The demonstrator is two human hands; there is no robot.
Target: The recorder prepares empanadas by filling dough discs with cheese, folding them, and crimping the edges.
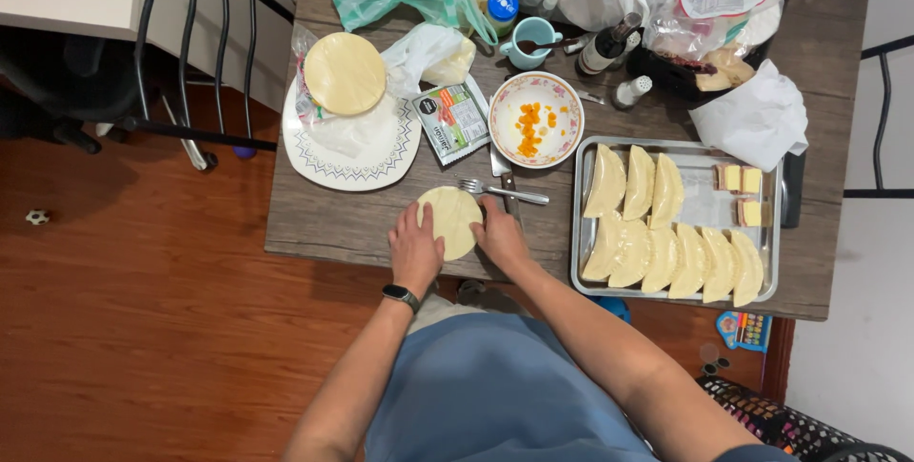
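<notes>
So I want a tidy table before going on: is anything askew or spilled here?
Nothing is spilled. The fork lies loose on the bare table, just above the dough disc that both hands press flat.

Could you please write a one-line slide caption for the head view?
Both hands, left hand and right hand, press a round dough disc beside a tray of folded empanadas.

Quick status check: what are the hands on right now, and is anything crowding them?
Left hand and right hand flat on the dough disc, one each side. Disc open on the table. Fork just above it; tray to the right.
</notes>
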